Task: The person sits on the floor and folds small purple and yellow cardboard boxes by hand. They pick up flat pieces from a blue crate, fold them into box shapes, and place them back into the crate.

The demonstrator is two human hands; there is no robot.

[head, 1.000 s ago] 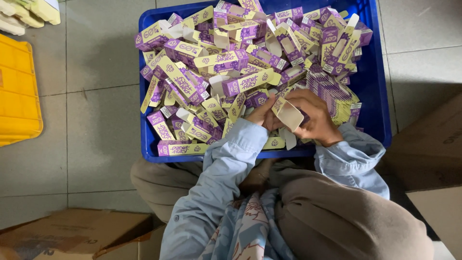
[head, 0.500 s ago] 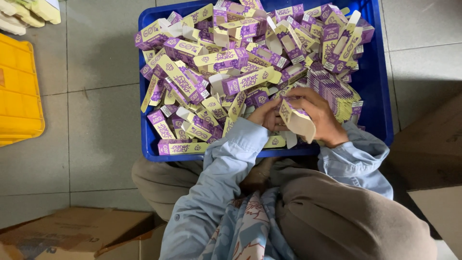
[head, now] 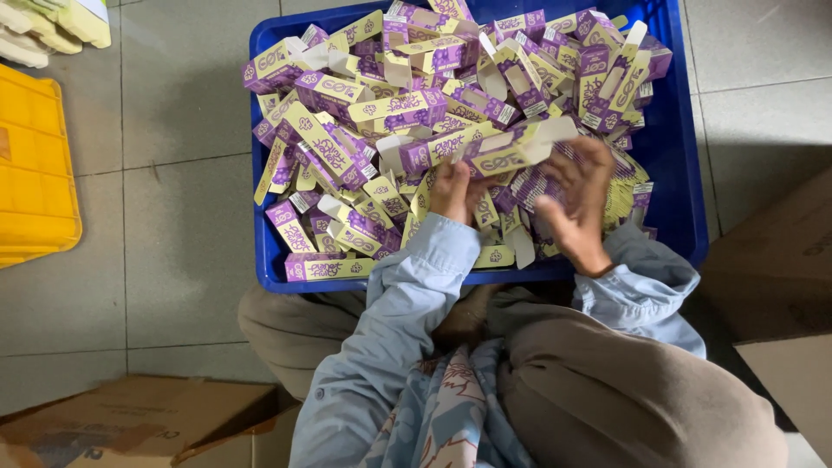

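Note:
A blue crate (head: 672,165) on the tiled floor is heaped with several small purple-and-yellow cartons (head: 347,121), many with open flaps. Over the crate's near middle, my left hand (head: 452,191) grips the left end of one long purple-and-yellow carton (head: 511,152) that lies level across the pile. My right hand (head: 576,204) is at the carton's right end with fingers spread and blurred; its fingertips reach the open flap. My light blue sleeves and brown trousers fill the bottom of the view.
A yellow crate (head: 35,165) stands at the left edge, with pale yellow items (head: 52,22) above it. A brown cardboard box (head: 130,425) lies at the bottom left and another (head: 780,260) at the right.
The carton was held upright in both hands near the crate's front edge. It now lies level, higher over the pile, and my right hand has spread open beside it.

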